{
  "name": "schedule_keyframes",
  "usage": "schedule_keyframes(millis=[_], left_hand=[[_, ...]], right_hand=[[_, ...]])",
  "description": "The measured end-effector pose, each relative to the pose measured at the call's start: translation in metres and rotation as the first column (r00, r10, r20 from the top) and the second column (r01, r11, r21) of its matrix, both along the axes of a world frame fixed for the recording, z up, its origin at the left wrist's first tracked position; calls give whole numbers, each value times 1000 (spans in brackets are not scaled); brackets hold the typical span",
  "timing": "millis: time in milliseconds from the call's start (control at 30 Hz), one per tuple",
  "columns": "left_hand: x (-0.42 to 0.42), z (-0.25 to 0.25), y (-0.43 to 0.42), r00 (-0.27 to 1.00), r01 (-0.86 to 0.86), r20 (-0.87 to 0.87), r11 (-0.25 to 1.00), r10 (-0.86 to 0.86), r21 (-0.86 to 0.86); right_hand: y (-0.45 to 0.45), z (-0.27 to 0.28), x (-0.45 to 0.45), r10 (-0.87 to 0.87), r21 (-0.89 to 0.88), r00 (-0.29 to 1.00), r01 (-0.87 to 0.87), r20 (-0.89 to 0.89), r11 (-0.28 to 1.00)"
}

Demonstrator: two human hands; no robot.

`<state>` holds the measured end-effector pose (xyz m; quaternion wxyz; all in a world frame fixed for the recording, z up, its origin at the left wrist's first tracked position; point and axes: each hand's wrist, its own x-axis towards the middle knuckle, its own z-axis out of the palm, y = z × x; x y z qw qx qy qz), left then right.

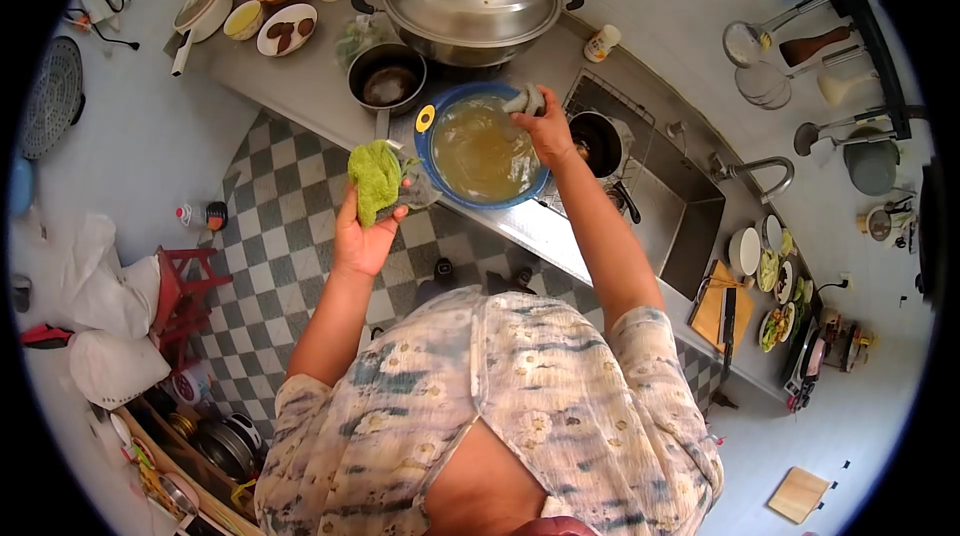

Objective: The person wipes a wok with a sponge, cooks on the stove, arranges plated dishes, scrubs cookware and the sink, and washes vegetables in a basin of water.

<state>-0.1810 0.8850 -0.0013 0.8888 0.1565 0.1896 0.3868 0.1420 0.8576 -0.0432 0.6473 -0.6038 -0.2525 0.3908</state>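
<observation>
My left hand [362, 236] holds a bunched green cloth [375, 181] over the floor, in front of the counter. Close beside it is something clear and plastic-looking [420, 188], too indistinct to name. My right hand [548, 131] is closed on a grey cloth [524, 102] at the right rim of a blue basin [490, 204]. Cloudy yellowish water [482, 148] fills the basin. To the basin's left stands a small dark saucepan [388, 78], and on the right a dark pot [598, 141] sits partly behind my wrist.
A large lidded steel pot [470, 1] stands behind the basin. At right are the sink [690, 246], faucet [760, 171] and a cutting board [715, 311] with a knife. A plate of brown food [287, 30] is at left. A red stool [185, 286] stands on the checkered floor.
</observation>
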Motion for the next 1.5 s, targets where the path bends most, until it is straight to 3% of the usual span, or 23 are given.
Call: schedule_keyframes(millis=[33, 133, 267, 367, 467, 567, 667, 767, 800, 900, 933, 967, 1033, 1133, 1233, 1333, 1433, 1500], left_hand=[[0, 2, -1, 1000, -1, -3, 1000, 1, 4], [1, 2, -5, 1000, 10, -10, 1000, -10, 3], [31, -11, -16, 993, 114, 21, 991, -113, -77], [72, -18, -24, 978, 209, 28, 970, -207, -128], [112, -32, -17, 970, 241, 9, 960, -242, -139], [144, -41, -14, 954, 301, 37, 940, -299, -160], [160, -37, -20, 929, 370, 33, 915, -370, -162], [162, -17, -37, 954, 273, -112, 961, -277, -52], [159, -7, -42, 960, 233, -148, 972, -236, -41], [149, 12, -48, 969, 170, -177, 985, -170, -13], [145, 11, -48, 967, 168, -195, 986, -163, 13], [143, 11, -49, 965, 165, -210, 986, -159, 11], [139, 14, -54, 958, 156, -246, 988, -150, 5], [140, 22, -65, 962, 141, -233, 990, -143, -26], [144, 23, -72, 965, 140, -218, 989, -148, -54], [152, 29, -81, 960, 147, -231, 986, -161, -77], [164, 31, -88, 949, 190, -243, 980, -200, -62], [171, 28, -96, 939, 241, -241, 969, -246, -49]], right_hand=[[0, -3, 0, -60, 5, 996, 60, 59, 998], [-1, -37, 19, -177, -77, 981, 171, -76, 982], [-9, -39, -1, -367, -108, 754, 370, -544, 923], [-11, -90, 3, -152, -59, 612, 169, -776, 984], [-27, -34, -22, -45, -41, 459, 18, -888, 999], [-40, -28, -22, 44, 72, 432, 49, -901, 996], [-50, 26, -30, -92, -64, 519, 73, -850, 995], [-39, -27, -6, 5, 38, 626, 39, -780, 999], [-33, -42, 4, -88, 19, 621, 163, -779, 986], [-35, -53, 16, -279, -75, 819, 281, -501, 957], [-38, -61, 22, -198, -171, 918, 146, -343, 974], [-37, -68, 25, -200, -182, 974, 178, -107, 967], [-33, -78, 21, -165, -189, 916, 246, 365, 950], [-25, -84, 19, -76, -345, 974, 149, 214, 927], [-20, -87, 14, -61, -328, 891, 228, 450, 917], [-21, -87, 10, -89, -268, 921, 201, 378, 942], [-35, -76, 33, -291, -167, 903, 355, 316, 920], [-54, -87, 80, -376, 29, 761, 427, 528, 904]])
